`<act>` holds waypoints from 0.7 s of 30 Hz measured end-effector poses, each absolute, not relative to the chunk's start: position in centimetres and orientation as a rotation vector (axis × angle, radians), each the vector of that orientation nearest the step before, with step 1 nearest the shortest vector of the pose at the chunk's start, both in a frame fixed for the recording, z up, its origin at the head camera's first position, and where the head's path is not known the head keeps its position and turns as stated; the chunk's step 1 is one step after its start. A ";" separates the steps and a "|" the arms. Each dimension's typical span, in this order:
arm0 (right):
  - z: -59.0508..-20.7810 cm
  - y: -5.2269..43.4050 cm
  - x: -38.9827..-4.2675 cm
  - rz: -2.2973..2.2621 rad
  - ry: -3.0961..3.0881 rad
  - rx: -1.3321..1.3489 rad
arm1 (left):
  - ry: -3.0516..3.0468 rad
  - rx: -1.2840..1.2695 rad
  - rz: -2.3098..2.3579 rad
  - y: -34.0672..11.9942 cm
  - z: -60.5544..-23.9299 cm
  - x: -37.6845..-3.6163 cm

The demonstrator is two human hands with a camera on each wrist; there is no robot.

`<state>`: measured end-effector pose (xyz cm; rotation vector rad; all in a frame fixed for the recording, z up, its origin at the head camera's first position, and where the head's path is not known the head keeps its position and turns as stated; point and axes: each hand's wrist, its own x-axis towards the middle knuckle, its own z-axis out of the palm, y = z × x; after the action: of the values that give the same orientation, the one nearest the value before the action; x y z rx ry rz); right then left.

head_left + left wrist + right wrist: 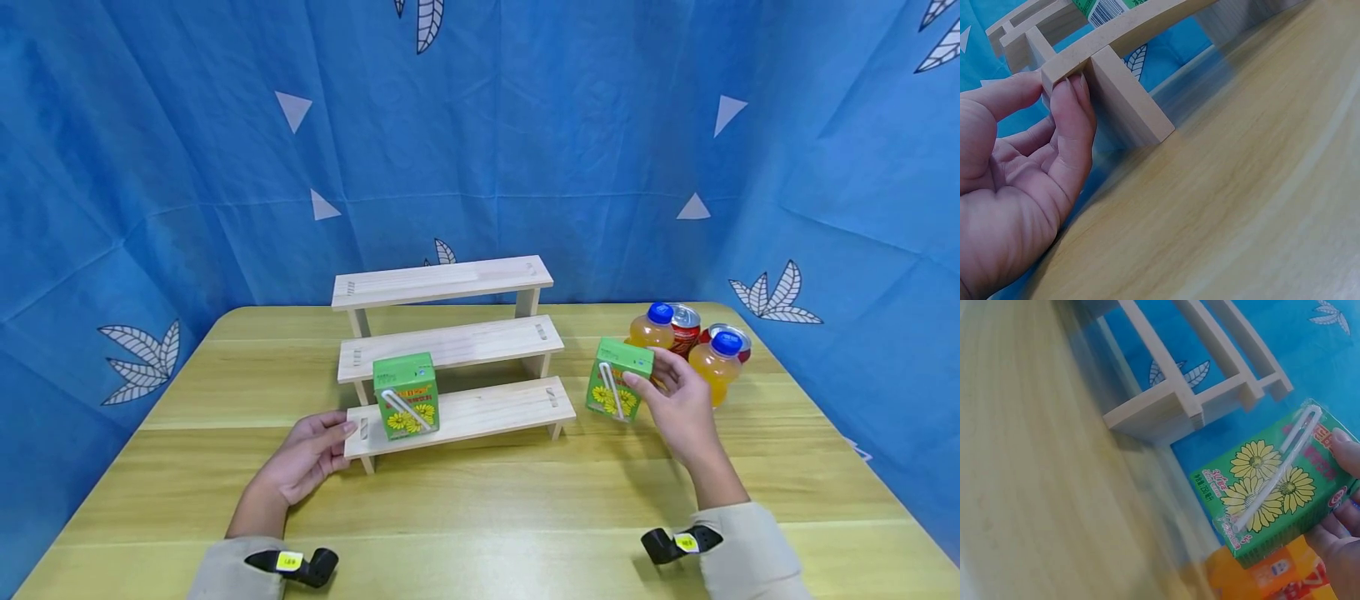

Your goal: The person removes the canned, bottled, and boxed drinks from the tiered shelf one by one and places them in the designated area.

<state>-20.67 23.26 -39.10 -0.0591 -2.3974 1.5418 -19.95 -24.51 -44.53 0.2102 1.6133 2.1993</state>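
Blue leaf-print cloth backdrop, pale yellow wood-grain table (480,517), three-step bare wooden riser (450,342) at centre. Right hand (678,408) is clamped, thumb in front and fingers behind, on a green chrysanthemum-print drink carton (617,379) with a wrapped straw on its face (upright, long axis vertical, on the table just right of the riser's lowest step (487,408)), so the open stretch of that step lies to the carton's left. Left hand (307,454) has relaxed fingers with tips touching the step's left end, beside an identical carton (407,394) standing there; orange juice bottles (716,362) and red cans (684,327) cluster behind the right hand.
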 end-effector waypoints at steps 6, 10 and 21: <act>-39.9 23.4 -20.7 1.540 -2.394 -0.100 | 1.612 0.209 2.203 -24.5 -44.5 -19.9; -40.4 23.4 -20.9 1.564 -2.380 -0.135 | 1.613 0.203 2.205 -24.5 -44.5 -19.9; -41.6 23.5 -21.1 1.620 -2.327 -0.161 | 1.613 0.188 2.200 -24.5 -44.5 -19.9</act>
<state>-21.14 23.49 -41.61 -0.1608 -2.3271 1.6201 -19.91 -24.46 -44.49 0.1880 1.6134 2.2004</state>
